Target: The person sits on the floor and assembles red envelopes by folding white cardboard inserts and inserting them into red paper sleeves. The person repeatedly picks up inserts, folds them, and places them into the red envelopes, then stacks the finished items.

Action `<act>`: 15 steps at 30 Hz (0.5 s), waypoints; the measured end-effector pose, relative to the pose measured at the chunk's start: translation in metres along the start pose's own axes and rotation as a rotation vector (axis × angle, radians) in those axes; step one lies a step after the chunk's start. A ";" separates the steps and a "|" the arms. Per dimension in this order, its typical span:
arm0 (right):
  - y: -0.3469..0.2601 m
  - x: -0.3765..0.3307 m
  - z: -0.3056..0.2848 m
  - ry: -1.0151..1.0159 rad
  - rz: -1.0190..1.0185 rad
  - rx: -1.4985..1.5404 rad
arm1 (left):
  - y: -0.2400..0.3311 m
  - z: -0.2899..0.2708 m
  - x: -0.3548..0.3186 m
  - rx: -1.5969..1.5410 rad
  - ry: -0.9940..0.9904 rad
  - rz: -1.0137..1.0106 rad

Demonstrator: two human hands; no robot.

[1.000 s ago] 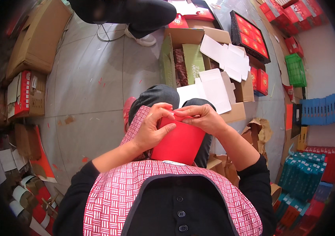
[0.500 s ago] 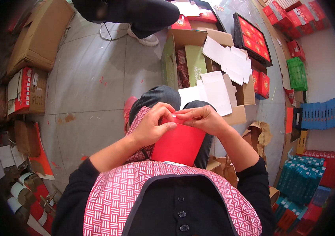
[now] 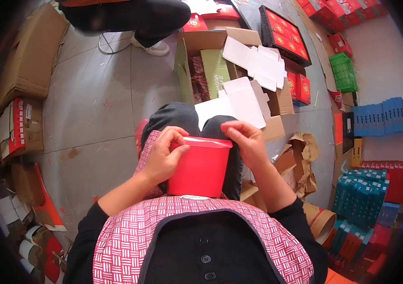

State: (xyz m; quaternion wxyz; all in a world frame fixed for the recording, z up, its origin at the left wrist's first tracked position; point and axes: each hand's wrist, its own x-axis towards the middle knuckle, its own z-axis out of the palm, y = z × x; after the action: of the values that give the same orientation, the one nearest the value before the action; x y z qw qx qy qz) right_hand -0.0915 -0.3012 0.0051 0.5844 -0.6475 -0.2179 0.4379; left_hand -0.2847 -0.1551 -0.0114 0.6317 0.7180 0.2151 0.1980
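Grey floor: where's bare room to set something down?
Widest patch: the grey floor, scrap-dotted, between the brown cartons at left, the co-worker's shoe and the open carton. Narrower: between the red boxes and the green crate. Crowded: white card sheets, crumpled brown paper and teal boxes at right, the red container centrally.

My apron (image 3: 132,232) is red with white basket-weave dashes, my top (image 3: 177,255) black, my packet (image 3: 197,170) bright red, the crate (image 3: 344,73) green, the floor (image 3: 92,111) grey, the flat cardboard sheets (image 3: 243,105) white.
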 end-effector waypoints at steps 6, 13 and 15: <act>0.006 -0.031 0.000 0.078 0.047 0.112 | 0.005 0.001 0.002 -0.034 -0.040 -0.013; 0.022 -0.034 0.016 0.305 0.019 0.225 | 0.000 0.010 -0.004 0.038 0.019 0.120; 0.023 -0.035 0.026 0.374 -0.020 0.214 | 0.000 0.014 -0.006 0.030 0.048 0.096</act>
State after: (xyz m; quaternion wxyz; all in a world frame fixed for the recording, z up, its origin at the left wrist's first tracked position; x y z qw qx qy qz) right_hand -0.1362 -0.3191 -0.0039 0.6842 -0.6497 -0.0642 0.3250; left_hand -0.2816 -0.1702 -0.0132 0.6053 0.7319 0.1985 0.2419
